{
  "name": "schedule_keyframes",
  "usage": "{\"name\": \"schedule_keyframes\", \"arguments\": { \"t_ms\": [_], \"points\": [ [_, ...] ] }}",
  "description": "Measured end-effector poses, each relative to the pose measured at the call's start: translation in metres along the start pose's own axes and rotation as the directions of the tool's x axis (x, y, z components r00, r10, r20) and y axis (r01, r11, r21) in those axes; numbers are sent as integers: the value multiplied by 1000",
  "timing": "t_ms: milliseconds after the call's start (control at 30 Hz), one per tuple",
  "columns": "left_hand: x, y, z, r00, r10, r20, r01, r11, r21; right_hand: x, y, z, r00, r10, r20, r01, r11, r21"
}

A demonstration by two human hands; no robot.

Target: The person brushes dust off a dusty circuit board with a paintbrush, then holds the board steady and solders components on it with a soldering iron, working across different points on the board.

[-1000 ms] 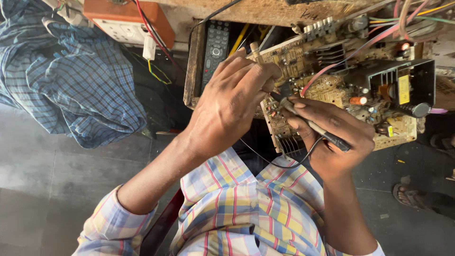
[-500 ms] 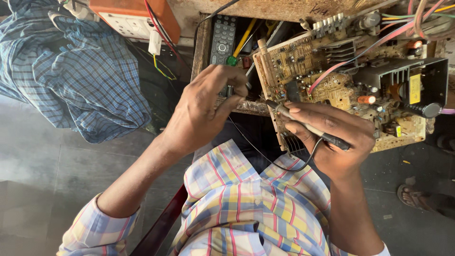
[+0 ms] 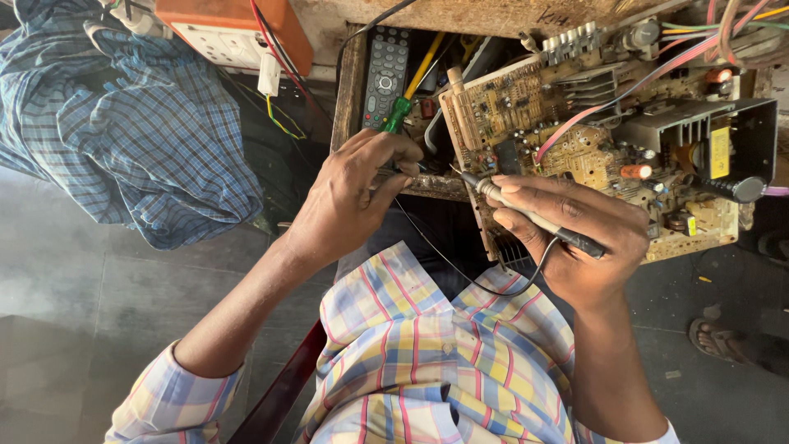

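Head view: right hand (image 3: 588,247) grips a soldering iron (image 3: 534,218) pen-style, tip toward the circuit board (image 3: 575,156) at ten o'clock; left hand (image 3: 353,197) is curled shut, what it holds hidden.

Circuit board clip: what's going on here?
A person in a plaid shirt works at a circuit board propped on a wooden bench. The right hand holds a soldering iron, tip against the board's edge. The left hand is closed near a green-handled screwdriver, beside a remote control.
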State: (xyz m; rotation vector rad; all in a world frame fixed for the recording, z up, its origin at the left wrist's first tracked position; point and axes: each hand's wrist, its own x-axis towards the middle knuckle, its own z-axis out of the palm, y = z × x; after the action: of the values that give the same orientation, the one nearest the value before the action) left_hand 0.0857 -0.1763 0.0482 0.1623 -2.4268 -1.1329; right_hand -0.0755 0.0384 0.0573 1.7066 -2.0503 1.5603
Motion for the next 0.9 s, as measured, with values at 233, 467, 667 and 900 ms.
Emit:
{"name": "schedule_keyframes", "arguments": {
  "t_ms": [233,467,667,900],
  "points": [
    [0,0,-1,999,-32,13,32,999,-7,-3,3,0,1000,8,-1,-8,999,32],
    [2,0,-3,999,-10,-51,8,1000,-29,-5,4,1,998,-1,-59,5,997,80],
    [16,6,8,985,-29,-171,-9,977,-215,-5,-7,8,891,314,-327,-207,923,324],
    [34,8,38,979,-13,-203,-28,980,-196,3,-4,10,985,74,-153,-101,979,-176]
  ]
}}
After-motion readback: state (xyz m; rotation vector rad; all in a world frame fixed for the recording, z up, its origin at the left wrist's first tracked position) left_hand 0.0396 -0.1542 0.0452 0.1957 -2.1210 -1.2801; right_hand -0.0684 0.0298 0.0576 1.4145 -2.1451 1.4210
